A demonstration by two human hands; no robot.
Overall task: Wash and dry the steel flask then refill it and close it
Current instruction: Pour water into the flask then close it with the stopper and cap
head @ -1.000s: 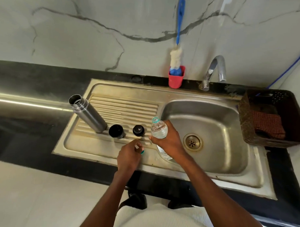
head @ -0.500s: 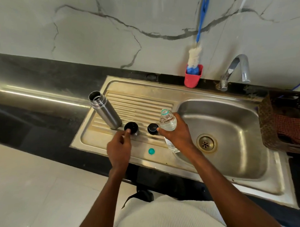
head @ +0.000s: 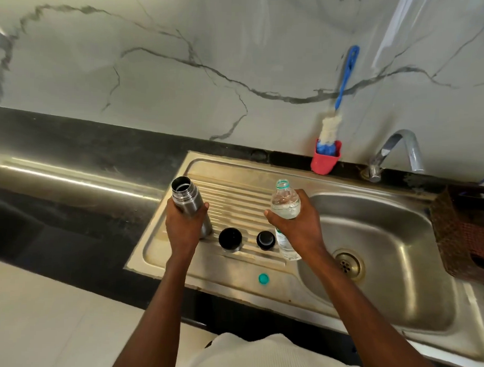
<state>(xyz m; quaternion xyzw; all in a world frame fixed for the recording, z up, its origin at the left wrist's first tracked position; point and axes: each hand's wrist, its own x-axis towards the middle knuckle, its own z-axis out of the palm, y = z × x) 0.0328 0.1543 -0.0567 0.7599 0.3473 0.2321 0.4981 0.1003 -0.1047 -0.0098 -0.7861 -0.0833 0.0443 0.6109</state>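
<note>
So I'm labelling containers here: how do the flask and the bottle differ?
The flask is opaque steel; the bottle is clear plastic with water inside. The left hand grips the flask on the drainboard; the right hand holds the bottle above it. Both are uncapped and roughly upright.

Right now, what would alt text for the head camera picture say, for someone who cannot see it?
At a steel sink's draining board, a person's left hand grips an open steel flask while the right hand holds an uncapped plastic water bottle beside it. Two black caps and a teal bottle cap lie on the board.
</note>
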